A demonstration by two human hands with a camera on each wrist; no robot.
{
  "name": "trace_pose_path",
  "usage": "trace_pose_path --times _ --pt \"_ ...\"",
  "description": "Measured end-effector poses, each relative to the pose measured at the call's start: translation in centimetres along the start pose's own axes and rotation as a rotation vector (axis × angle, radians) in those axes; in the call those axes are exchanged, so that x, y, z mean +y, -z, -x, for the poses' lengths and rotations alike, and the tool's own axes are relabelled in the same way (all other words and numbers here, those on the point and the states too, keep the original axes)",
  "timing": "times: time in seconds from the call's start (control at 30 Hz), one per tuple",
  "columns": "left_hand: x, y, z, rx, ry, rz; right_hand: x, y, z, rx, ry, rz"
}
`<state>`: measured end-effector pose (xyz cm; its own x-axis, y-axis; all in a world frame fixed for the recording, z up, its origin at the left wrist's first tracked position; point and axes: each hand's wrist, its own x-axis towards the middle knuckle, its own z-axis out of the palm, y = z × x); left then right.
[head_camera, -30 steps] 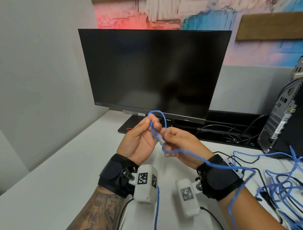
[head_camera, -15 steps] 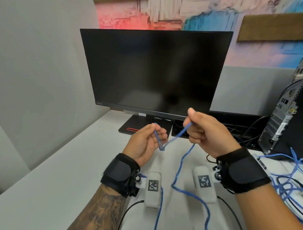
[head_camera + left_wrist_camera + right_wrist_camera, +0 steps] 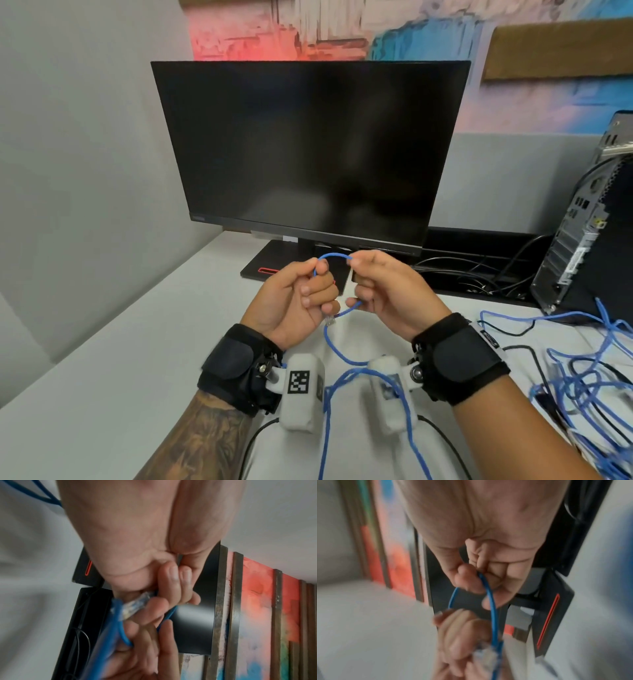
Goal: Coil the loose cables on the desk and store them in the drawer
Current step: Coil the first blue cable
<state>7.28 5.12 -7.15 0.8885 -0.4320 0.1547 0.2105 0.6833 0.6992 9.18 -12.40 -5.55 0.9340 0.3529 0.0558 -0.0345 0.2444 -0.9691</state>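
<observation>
A thin blue network cable (image 3: 334,256) arcs between my two hands above the white desk (image 3: 102,359), in front of the monitor. My left hand (image 3: 301,294) grips it in curled fingers, and its clear plug (image 3: 330,320) sticks out below the fist, also seen in the left wrist view (image 3: 135,605). My right hand (image 3: 373,284) pinches the cable (image 3: 489,592) between thumb and fingers, forming a small loop. The rest of the blue cable (image 3: 346,356) trails down past my wrists toward me.
A black monitor (image 3: 308,150) stands just beyond the hands on its base (image 3: 270,265). A computer tower (image 3: 589,222) is at the right, with a tangle of blue cable (image 3: 582,377) and black cables (image 3: 479,274) on the desk beside it.
My right hand, drawn out to the right half a second ago, has come back close to the left hand, bending the blue cable into a small loop between them.
</observation>
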Motion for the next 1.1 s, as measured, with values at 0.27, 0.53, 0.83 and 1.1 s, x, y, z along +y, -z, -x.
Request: trace_pose_path --times 0.27,0.53,0.83,1.1 --pt "0.5 -0.6 0.2 0.063 -0.144 0.042 1.1 -0.2 0.7 -0.045 0.000 0.276" --pt "0.3 -0.1 -0.3 0.317 -0.343 0.088 0.4 -1.6 1.1 -0.176 -0.029 0.613" --pt "-0.2 -0.3 -0.5 0.464 -0.489 -0.495 0.0 -2.4 1.6 -0.240 -0.108 0.850" --pt "-0.7 -0.5 -0.1 0.356 -0.392 -1.068 -3.1 -1.4 2.5 -0.127 0.376 1.111"
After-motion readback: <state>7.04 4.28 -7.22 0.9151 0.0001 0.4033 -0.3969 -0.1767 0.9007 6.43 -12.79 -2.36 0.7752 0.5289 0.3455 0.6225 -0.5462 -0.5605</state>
